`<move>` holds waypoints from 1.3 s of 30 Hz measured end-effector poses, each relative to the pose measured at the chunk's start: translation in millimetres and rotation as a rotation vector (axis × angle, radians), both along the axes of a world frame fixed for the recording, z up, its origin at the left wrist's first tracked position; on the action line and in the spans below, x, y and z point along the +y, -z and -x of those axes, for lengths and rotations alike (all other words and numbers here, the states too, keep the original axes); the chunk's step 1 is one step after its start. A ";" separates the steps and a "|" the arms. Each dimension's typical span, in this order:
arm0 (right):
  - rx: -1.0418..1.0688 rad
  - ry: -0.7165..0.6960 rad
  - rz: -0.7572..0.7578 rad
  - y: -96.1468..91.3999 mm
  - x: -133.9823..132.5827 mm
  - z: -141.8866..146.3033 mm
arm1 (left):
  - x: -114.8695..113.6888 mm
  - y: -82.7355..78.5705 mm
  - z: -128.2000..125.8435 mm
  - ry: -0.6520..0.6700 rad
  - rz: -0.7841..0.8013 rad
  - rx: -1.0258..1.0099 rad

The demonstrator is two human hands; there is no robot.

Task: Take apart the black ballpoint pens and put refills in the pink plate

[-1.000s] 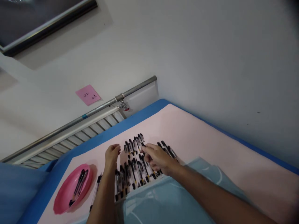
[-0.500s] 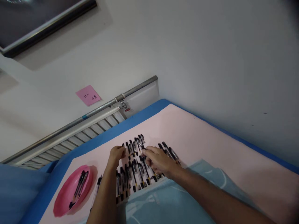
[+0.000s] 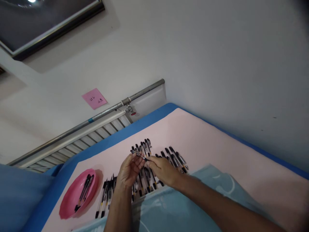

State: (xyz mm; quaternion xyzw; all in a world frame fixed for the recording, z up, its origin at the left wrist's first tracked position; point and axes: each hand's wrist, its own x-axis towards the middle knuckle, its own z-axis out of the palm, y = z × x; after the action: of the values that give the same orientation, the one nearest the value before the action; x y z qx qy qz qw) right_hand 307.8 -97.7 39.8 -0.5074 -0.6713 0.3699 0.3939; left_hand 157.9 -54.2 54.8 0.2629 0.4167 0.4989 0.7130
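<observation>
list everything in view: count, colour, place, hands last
Flat sheet: 1, pale pink, centre
Tabletop: 1, blue, around the sheet
Round scalloped bowl: 1, pink, left
Slim plastic pens: several, black and clear, in bowl
Loose plastic pens: many, black and clear, on sheet
Thin pen-like piece: 1, black and clear, above loose pens
Soft patterned cloth: 1, light blue, near edge
Draped fabric: 1, blue, left edge
Walls: 2, pale, behind and right
Square paper note: 1, pink, back wall
Framed picture: 1, dark, upper left
Round metal pipe: 1, grey, back wall
Small metal valve: 1, red handle, below pipe
Ribbed radiator: 1, white, below pipe
Left hand: 1, bare, at the piece
Right hand: 1, bare, pinching the piece
</observation>
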 end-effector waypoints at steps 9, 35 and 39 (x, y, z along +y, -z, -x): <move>-0.196 0.041 -0.002 -0.6 -3.1 -0.6 | -10.3 6.0 -11.7 0.031 -0.146 0.171; -0.163 0.037 0.001 4.3 4.8 5.0 | -30.5 15.9 -32.8 -0.163 -0.347 0.441; -0.071 0.069 -0.105 9.5 4.1 -0.3 | -15.0 -8.5 27.8 -0.456 -0.436 0.644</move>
State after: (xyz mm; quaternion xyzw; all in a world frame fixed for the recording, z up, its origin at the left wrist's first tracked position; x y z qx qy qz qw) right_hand 308.0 -93.5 30.3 -0.5216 -0.6854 0.3025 0.4083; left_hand 130.1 -69.2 63.2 0.4502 0.5498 0.6123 0.3466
